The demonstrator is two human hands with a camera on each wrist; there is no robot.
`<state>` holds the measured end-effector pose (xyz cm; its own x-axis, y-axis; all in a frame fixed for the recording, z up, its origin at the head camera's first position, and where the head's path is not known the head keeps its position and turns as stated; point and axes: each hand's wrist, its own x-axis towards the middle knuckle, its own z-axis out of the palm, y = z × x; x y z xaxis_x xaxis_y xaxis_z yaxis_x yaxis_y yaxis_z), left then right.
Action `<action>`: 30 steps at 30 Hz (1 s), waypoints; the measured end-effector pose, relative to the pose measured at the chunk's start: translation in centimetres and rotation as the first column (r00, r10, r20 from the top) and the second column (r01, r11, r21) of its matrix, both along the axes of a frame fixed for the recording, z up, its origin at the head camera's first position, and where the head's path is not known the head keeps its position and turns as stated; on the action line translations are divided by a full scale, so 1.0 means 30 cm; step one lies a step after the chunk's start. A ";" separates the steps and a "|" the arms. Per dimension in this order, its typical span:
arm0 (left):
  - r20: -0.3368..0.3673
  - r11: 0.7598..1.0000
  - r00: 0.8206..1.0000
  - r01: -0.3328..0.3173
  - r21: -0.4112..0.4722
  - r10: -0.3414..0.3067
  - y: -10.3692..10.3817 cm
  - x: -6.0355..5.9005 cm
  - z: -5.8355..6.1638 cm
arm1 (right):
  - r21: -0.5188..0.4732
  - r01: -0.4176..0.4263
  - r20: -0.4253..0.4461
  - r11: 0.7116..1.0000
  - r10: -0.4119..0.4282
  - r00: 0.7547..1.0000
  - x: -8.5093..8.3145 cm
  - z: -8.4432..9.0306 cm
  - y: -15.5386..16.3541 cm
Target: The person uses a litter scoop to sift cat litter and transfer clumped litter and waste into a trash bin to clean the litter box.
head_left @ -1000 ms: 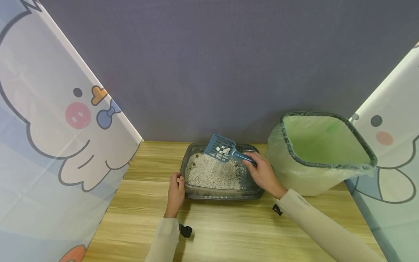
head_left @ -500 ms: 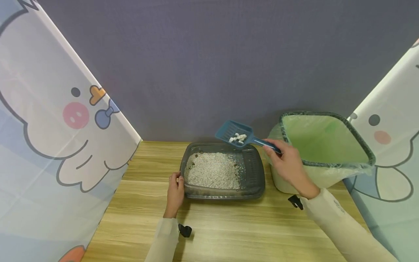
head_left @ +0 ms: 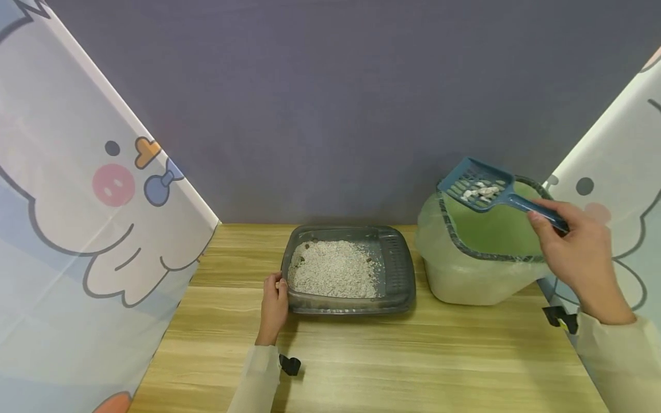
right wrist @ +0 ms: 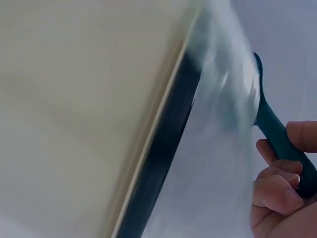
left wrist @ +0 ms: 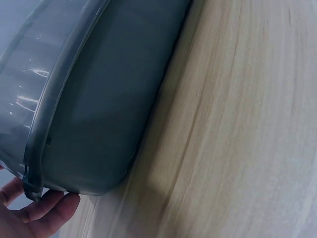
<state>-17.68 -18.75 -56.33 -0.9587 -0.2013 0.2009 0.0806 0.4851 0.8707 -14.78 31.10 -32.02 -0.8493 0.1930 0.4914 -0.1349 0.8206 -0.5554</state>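
A blue slotted litter scoop (head_left: 477, 182) hangs over the bin's mouth in the head view, with several whitish clumps (head_left: 480, 192) lying in it. My right hand (head_left: 580, 252) grips the scoop by its handle; the right wrist view shows fingers (right wrist: 280, 191) curled round that handle. On the table sits a grey litter box (head_left: 397, 269) holding pale granular litter (head_left: 335, 269) with a few dark bits along its edges. My left hand (head_left: 273, 304) holds the box's left rim, its fingers (left wrist: 54, 213) tucked under the corner in the left wrist view.
A pale waste bin (head_left: 465, 281) with a clear liner and a dark rim stands at the right, next to the litter box. Behind both rises a grey backdrop (head_left: 310, 115). Printed cartoon panels flank the wooden table (head_left: 361, 361).
My right hand has carried the scoop and its clumps up and to the right, from above the litter box to over the bin. My left hand stays on the box rim.
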 end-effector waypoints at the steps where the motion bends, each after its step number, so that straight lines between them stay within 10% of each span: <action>1: -0.003 1.000 1.000 -0.001 0.001 0.001 -0.001 0.000 -0.002 | 0.016 0.016 0.021 1.000 -0.017 1.000 0.006 0.000 0.016; 15: -0.006 1.000 1.000 0.002 0.009 -0.002 0.001 0.003 -0.011 | 0.210 0.008 -0.033 0.978 -0.001 0.999 0.017 -0.039 0.123; 30: -0.009 1.000 1.000 -0.011 -0.003 0.011 -0.002 0.000 -0.003 | 0.141 0.131 -0.251 0.981 -0.093 0.964 0.021 -0.053 0.121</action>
